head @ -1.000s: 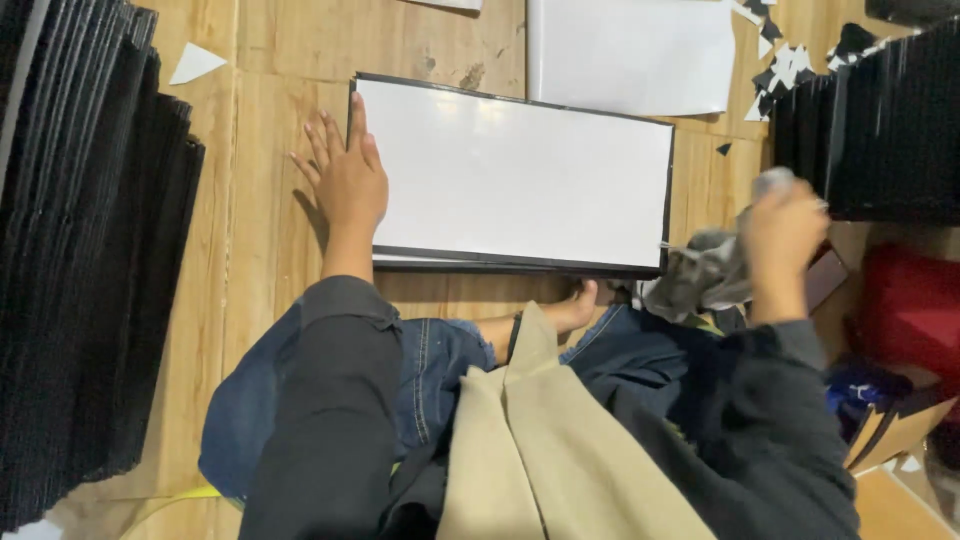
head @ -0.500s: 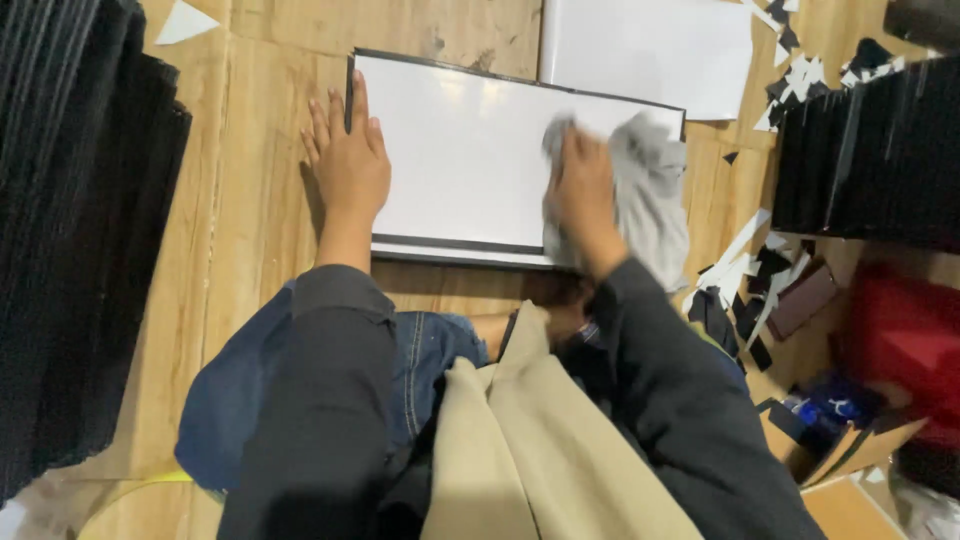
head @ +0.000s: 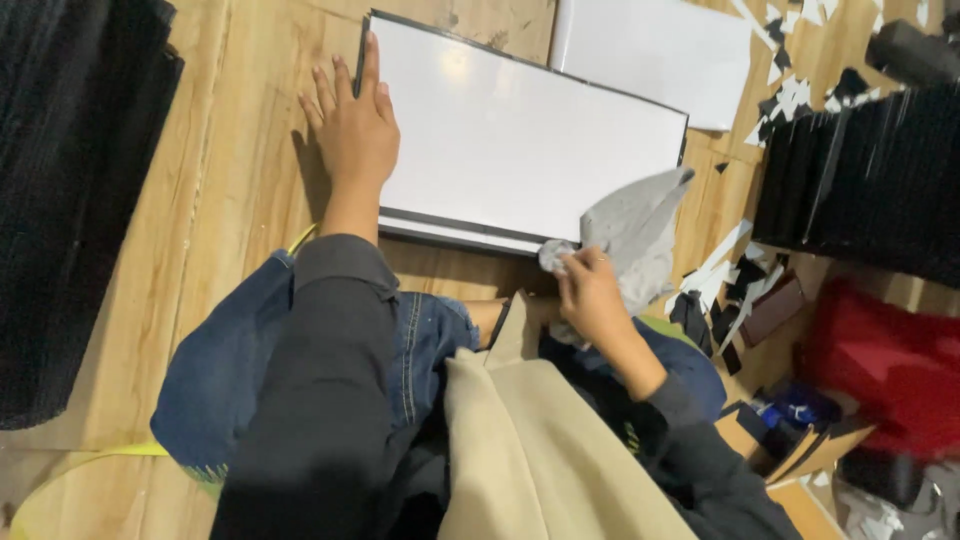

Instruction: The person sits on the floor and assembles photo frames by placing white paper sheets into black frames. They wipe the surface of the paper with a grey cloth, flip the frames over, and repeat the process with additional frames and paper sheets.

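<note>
On the wooden plank floor (head: 230,180), directly ahead of the seated person's knees, a flat rectangular white board with a thin dark frame (head: 520,140) lay face up, its long edges running across the view.

The left hand (head: 355,135) rested open and flat, palm down, fingers spread and pointing away from the person. It lay along the board's left edge, with the inner fingers overlapping the frame and the rest of the hand on the floor beside it.

The right hand (head: 590,295) was closed around a crumpled grey cloth (head: 635,235). The hand sat just off the board's near right corner, above the person's right knee. The free part of the cloth stood up from the fist and overlapped that corner; whether it touched the board surface could not be determined.

A second white rectangular sheet (head: 655,50) lay beyond the board's far right corner. Torn white and black paper scraps (head: 740,265) were scattered on the floor to the right of the board. Stacks of black flat panels stood on edge at the left (head: 70,200) and at the right (head: 860,180) of the floor area.
</note>
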